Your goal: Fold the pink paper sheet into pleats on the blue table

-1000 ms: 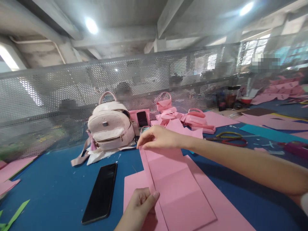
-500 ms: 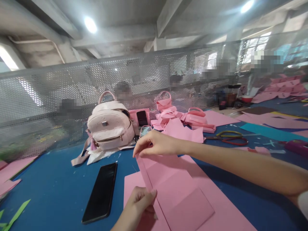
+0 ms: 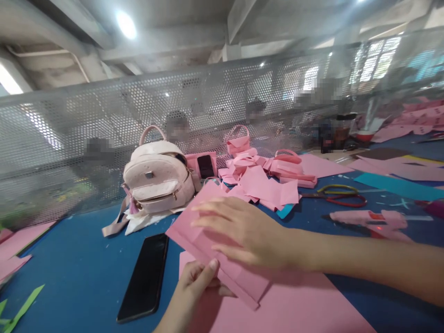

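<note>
My left hand [image 3: 201, 282] pinches the near left edge of a folded piece of pink paper [image 3: 185, 224] between thumb and fingers. Across its upper face lies my right hand [image 3: 239, 229], fingers stretched out and slightly spread. The folded paper is tilted, with one corner pointing toward the backpack and creases along its near edge. Beneath both hands a larger pink sheet [image 3: 294, 305] rests on the blue table. My hands hide part of the folded piece.
A black phone [image 3: 144, 277] lies left of my hands. Behind stand a pale backpack [image 3: 159, 178] and small pink paper bags [image 3: 239, 143]. Scissors [image 3: 342, 194] and a pink glue gun [image 3: 373, 219] lie to the right. A perforated metal screen [image 3: 215, 101] runs along the back.
The folded paper has turned and lifted off the large sheet. My right hand has moved from its far corner to lie across its face. The glue gun has come into view.
</note>
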Available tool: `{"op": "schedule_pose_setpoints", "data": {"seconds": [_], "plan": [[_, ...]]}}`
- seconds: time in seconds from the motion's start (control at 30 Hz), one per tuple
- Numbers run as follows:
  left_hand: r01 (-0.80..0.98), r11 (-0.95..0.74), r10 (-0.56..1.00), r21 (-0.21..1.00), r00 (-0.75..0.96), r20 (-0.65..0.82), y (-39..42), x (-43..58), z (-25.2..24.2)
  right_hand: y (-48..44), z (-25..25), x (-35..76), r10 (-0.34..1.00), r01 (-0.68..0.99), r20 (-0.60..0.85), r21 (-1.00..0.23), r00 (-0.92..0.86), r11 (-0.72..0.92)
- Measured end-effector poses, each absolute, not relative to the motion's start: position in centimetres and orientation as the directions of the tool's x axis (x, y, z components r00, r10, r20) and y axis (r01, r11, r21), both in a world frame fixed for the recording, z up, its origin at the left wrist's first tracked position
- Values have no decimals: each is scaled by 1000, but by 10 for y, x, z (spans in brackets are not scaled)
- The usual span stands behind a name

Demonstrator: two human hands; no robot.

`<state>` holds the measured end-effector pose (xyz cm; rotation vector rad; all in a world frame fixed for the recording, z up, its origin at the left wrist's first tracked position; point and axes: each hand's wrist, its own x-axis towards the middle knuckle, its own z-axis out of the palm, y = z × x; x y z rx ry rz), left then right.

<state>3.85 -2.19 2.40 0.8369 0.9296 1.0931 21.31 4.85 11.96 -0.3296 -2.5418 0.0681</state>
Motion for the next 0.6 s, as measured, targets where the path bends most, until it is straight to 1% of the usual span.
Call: {"op": "schedule_pose_setpoints", "data": {"seconds": [0.03,0.07,0.13,0.17,0.2,0.23,0.27,0.3,0.33,0.37,0.4,0.43,0.47,0.53,0.6], "plan": [[-352,229,969,908,173,-177,-21,38,25,50,113,220,309,275,526,-143,-793,951],[-350,214,973,912,154,-169,-20,37,26,52,105,228,386,335,527,-194,-757,922],[-339,205,977,918,122,-173,-18,35,29,57,89,243,577,442,522,-370,-628,817],[-336,203,978,920,113,-175,-17,34,30,60,81,250,659,455,507,-478,-556,752],[-338,199,979,920,108,-172,-16,34,31,61,74,256,726,424,472,-597,-501,681],[-351,190,981,917,99,-166,-15,33,32,62,66,261,794,366,397,-730,-461,577],[-375,177,984,910,75,-160,-14,33,33,63,59,265,838,269,304,-850,-453,454],[-408,162,986,899,35,-162,-14,33,33,63,52,268,851,179,199,-930,-487,320],[-445,147,985,883,-14,-171,-13,33,32,62,46,269,846,126,84,-977,-526,175],[-479,134,981,867,-62,-186,-12,34,30,61,41,268,820,101,-17,-994,-573,51],[-510,128,973,851,-99,-206,-12,35,28,59,36,267,781,98,-93,-994,-618,-41],[-540,130,966,832,-118,-228,-12,37,25,57,32,266,742,105,-144,-989,-655,-100],[-569,142,962,810,-113,-248,-13,39,23,55,28,264,709,113,-165,-986,-685,-121],[-620,200,958,758,-38,-284,-15,44,19,49,22,262,670,137,-170,-985,-723,-102],[-646,287,944,707,67,-322,-16,49,19,45,18,262,678,206,-183,-977,-711,-48]]}}
